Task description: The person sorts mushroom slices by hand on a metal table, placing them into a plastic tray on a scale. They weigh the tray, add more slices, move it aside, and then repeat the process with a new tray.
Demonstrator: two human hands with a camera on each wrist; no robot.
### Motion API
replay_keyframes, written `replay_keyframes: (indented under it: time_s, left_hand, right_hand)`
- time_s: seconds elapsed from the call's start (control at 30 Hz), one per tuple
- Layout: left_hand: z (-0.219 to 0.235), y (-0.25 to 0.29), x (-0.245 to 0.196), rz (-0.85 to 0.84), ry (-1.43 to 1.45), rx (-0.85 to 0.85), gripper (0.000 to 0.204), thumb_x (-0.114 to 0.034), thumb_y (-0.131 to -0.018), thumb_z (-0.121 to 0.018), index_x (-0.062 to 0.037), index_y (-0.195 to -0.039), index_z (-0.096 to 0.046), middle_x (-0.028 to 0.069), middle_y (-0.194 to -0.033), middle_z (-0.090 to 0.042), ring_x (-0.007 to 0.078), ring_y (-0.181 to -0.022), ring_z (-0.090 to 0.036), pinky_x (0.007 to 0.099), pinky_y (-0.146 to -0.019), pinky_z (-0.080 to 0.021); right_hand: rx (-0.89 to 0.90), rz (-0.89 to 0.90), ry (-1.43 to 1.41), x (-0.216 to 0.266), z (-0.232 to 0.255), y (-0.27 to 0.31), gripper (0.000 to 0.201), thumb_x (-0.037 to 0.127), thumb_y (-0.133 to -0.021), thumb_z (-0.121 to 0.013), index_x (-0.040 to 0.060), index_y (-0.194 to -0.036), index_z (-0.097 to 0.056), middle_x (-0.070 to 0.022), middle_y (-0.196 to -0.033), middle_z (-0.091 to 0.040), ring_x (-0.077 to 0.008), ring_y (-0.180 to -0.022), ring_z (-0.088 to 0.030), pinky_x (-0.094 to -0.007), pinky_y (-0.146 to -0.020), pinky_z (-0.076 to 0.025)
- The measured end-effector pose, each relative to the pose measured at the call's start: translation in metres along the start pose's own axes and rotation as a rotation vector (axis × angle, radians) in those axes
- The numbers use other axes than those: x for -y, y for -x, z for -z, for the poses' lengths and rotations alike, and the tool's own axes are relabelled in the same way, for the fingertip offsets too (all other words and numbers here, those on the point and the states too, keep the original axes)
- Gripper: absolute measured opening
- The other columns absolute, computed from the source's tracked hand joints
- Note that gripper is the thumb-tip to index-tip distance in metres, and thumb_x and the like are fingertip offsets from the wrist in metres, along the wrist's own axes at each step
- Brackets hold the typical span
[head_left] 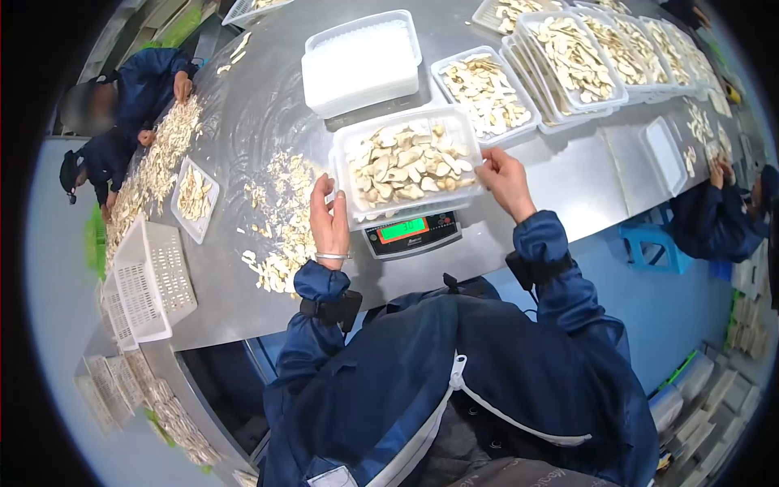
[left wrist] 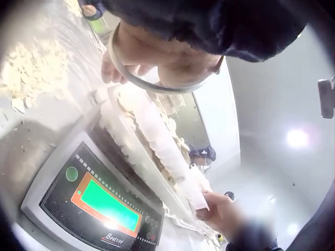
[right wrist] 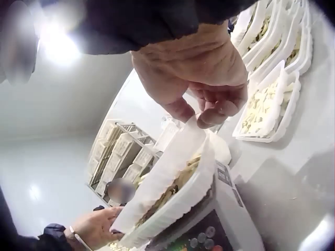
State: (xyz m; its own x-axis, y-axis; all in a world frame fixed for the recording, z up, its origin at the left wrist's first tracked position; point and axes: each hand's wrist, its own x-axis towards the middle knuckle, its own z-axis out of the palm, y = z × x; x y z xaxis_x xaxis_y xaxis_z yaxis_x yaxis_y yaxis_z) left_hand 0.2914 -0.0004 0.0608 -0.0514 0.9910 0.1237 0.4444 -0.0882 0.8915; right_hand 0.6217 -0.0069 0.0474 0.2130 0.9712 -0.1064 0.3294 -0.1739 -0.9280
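A white plastic tray (head_left: pixel 406 154) of dried-looking, pale sliced mushrooms (head_left: pixel 410 166) sits over a digital scale (head_left: pixel 414 234) with a lit green display. In both wrist views, it is stacked on a second tray (right wrist: pixel 180 209), which also has slices in it. My left hand (head_left: pixel 329 219), with a bracelet at the wrist, holds the upper tray's left end. At the opposite end, my right hand (head_left: pixel 507 183) pinches the rim between thumb and fingers, as the right wrist view (right wrist: pixel 204 89) shows up close.
Loose slices (head_left: pixel 280 219) are spread on the steel table left of the scale. Behind it stand a stack of white trays (head_left: pixel 361 69) and several filled trays (head_left: pixel 568 61). A perforated basket (head_left: pixel 154 276) is at the left edge. Other people (head_left: pixel 142 89) work at both sides.
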Motion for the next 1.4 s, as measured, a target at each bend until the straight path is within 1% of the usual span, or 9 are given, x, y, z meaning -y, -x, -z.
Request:
replay_keyframes:
  time_s: [0.33,0.53,0.7,0.8,0.83,0.87,0.93,1.13,1.4]
  left_hand:
    - [0.015,-0.002,-0.013,0.001,0.082,0.016,0.038,-0.015,-0.099,-0.045,0.0022,-0.133,-0.045,0.0180,-0.121,-0.059,0.0221,-0.111,-0.056,0.0322,-0.092,-0.045]
    - [0.023,0.000,0.006,-0.014,-0.056,0.032,0.039,-0.018,-0.098,-0.045,0.0038,-0.130,-0.047,0.0207,-0.121,-0.058,0.0272,-0.112,-0.056,0.0346,-0.095,-0.043]
    - [0.014,0.006,0.001,0.062,0.020,0.113,0.041,-0.016,-0.097,-0.045,0.0042,-0.133,-0.044,0.0228,-0.124,-0.057,0.0317,-0.115,-0.055,0.0360,-0.098,-0.040]
    - [0.006,0.008,0.008,0.016,-0.010,0.094,0.041,-0.011,-0.096,-0.043,0.0046,-0.134,-0.044,0.0226,-0.125,-0.055,0.0323,-0.116,-0.053,0.0355,-0.100,-0.039]
    - [0.003,0.008,0.012,0.005,-0.011,0.074,0.041,-0.011,-0.096,-0.042,0.0048,-0.133,-0.044,0.0225,-0.126,-0.055,0.0321,-0.117,-0.053,0.0356,-0.100,-0.038]
    - [-0.001,0.009,0.016,-0.004,-0.011,0.053,0.040,-0.010,-0.096,-0.042,0.0050,-0.133,-0.043,0.0223,-0.126,-0.054,0.0319,-0.117,-0.052,0.0356,-0.100,-0.038]
    - [-0.004,0.005,0.016,-0.006,0.020,0.044,0.041,-0.009,-0.096,-0.041,0.0055,-0.134,-0.043,0.0219,-0.125,-0.054,0.0314,-0.117,-0.052,0.0355,-0.100,-0.038]
    - [-0.014,-0.021,-0.031,-0.001,0.068,0.174,0.040,-0.016,-0.098,-0.042,0.0053,-0.132,-0.045,0.0199,-0.122,-0.057,0.0264,-0.113,-0.054,0.0330,-0.097,-0.040]
    - [-0.057,-0.058,-0.076,0.001,0.249,0.134,0.057,-0.042,-0.101,-0.038,0.0026,-0.135,-0.045,0.0126,-0.117,-0.060,0.0175,-0.104,-0.055,0.0302,-0.087,-0.042]
  right_hand:
    - [-0.009,0.001,-0.117,-0.004,-0.011,0.013,0.027,0.008,-0.078,-0.063,-0.0071,-0.100,-0.062,-0.0051,-0.063,-0.058,-0.0102,-0.057,-0.051,-0.0270,-0.055,-0.043]
    - [-0.003,-0.014,-0.121,0.009,-0.022,0.021,0.024,0.007,-0.078,-0.064,-0.0055,-0.099,-0.063,-0.0047,-0.063,-0.059,-0.0088,-0.057,-0.051,-0.0268,-0.055,-0.043]
    - [-0.079,-0.016,0.137,0.030,-0.014,0.026,0.022,0.018,-0.081,-0.064,0.0007,-0.094,-0.065,-0.0125,-0.071,-0.066,-0.0236,-0.062,-0.063,-0.0342,-0.063,-0.050]
    - [-0.194,0.119,0.222,0.010,-0.008,0.013,0.022,0.019,-0.083,-0.062,0.0017,-0.096,-0.066,-0.0155,-0.080,-0.067,-0.0256,-0.067,-0.065,-0.0349,-0.066,-0.051]
    - [-0.089,0.073,0.227,0.005,-0.010,0.009,0.023,0.018,-0.084,-0.061,0.0013,-0.098,-0.066,-0.0150,-0.083,-0.067,-0.0235,-0.071,-0.065,-0.0337,-0.067,-0.051]
    - [0.109,-0.147,-0.062,0.001,-0.010,0.006,0.023,0.016,-0.084,-0.061,0.0001,-0.100,-0.065,-0.0111,-0.083,-0.068,-0.0192,-0.072,-0.065,-0.0304,-0.066,-0.051]
    - [0.169,-0.148,-0.343,-0.003,-0.011,0.006,0.021,0.012,-0.085,-0.059,-0.0017,-0.100,-0.063,-0.0063,-0.079,-0.065,-0.0146,-0.069,-0.061,-0.0276,-0.063,-0.050]
    - [0.278,-0.251,-0.486,-0.003,0.028,0.026,0.006,0.007,-0.087,-0.059,0.0029,-0.092,-0.057,-0.0002,-0.078,-0.059,-0.0074,-0.066,-0.054,-0.0217,-0.059,-0.043]
    - [-0.146,-0.195,-0.721,-0.028,0.062,0.018,0.010,0.001,-0.083,-0.059,0.0028,-0.092,-0.055,-0.0062,-0.079,-0.065,-0.0122,-0.066,-0.062,-0.0234,-0.062,-0.049]
